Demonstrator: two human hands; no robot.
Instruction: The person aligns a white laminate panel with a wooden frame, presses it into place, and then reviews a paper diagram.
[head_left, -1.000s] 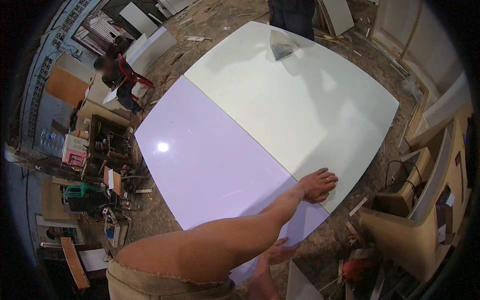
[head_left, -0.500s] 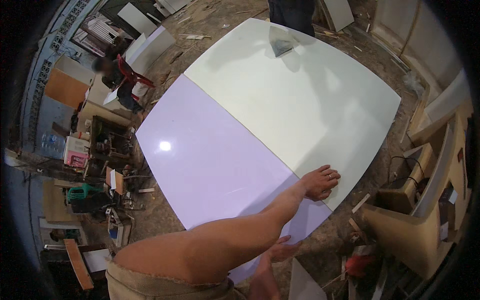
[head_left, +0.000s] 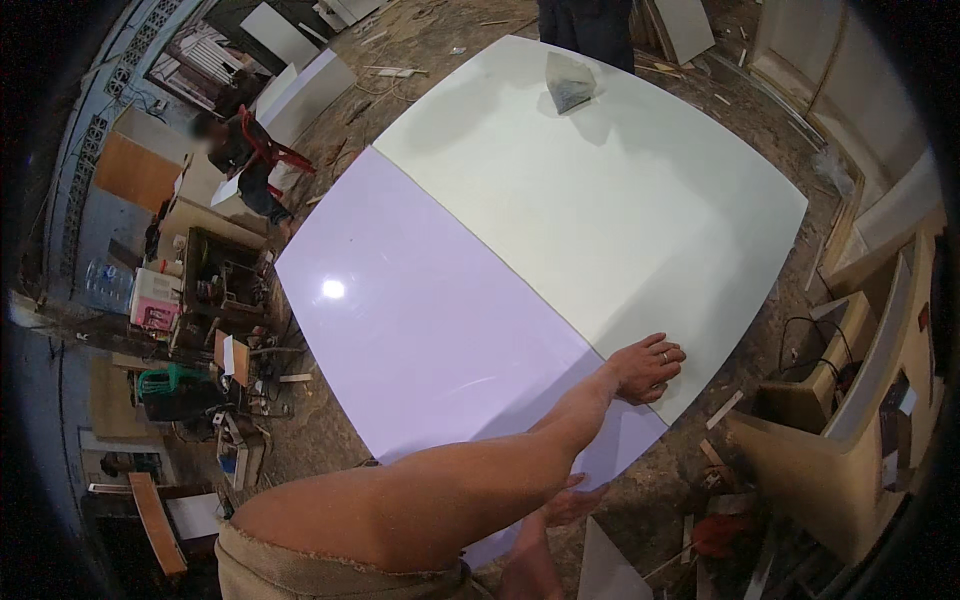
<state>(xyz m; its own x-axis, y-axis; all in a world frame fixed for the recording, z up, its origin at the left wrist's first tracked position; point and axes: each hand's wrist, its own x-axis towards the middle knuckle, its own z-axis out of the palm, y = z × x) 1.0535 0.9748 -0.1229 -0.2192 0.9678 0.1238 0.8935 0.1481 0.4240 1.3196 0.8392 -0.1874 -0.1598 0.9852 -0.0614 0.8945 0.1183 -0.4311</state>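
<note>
A large panel lies before me, in two parts that meet along a straight seam: a glossy pale-lilac part (head_left: 420,300) on the near left and an off-white part (head_left: 600,200) beyond it. My left arm crosses over the lilac part. Close to the seam's right end, my left hand (head_left: 645,368) rests palm down on the off-white surface, fingers apart and slightly bent, a ring on one. Below that arm, my right hand (head_left: 575,502) is at the lilac part's near edge, thumb and fingers apart. My left arm covers part of its wrist.
A clear bag with dark contents (head_left: 570,92) lies on the far end, where a person in dark trousers (head_left: 590,30) stands. Another person sits by a red chair (head_left: 262,150) at left. Tan cabinet pieces (head_left: 820,470) stand at right; wood scraps litter the floor (head_left: 310,420).
The whole view has shifted slightly. Both hands stay in nearly the same places on the panel.
</note>
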